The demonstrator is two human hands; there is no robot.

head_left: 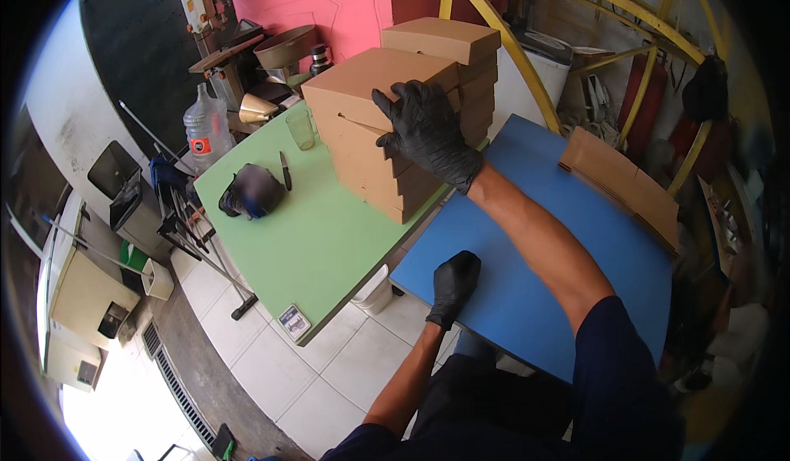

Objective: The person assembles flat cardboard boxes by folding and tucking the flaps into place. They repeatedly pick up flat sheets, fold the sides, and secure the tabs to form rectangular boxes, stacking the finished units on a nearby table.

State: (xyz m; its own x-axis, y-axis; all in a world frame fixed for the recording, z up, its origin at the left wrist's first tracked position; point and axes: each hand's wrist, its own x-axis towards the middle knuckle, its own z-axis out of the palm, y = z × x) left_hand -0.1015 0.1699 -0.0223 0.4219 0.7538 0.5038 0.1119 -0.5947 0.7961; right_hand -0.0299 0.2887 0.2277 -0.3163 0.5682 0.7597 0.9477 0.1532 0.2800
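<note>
My right hand (pixel 426 129), in a black glove, is against the near corner of a tall stack of brown cardboard boxes (pixel 359 144). Its fingers are spread over the top box (pixel 372 73), with the thumb lower on the side. A second stack of boxes (pixel 440 37) rises just behind, partly hidden. Both stacks stand on the far right part of a green table (pixel 317 251). My left hand (pixel 455 284), also black-gloved, is closed in a fist at the near left edge of a blue table (pixel 568 239). No object shows in it.
On the green table are a knife (pixel 285 171), a drinking glass (pixel 302 129), a dark bundle (pixel 253 191) and a small card-like item (pixel 294 322). Flat folded cardboard (pixel 621 185) lies at the blue table's far right edge. A yellow metal frame (pixel 527 58) stands behind; a white bin (pixel 374 291) sits between the tables.
</note>
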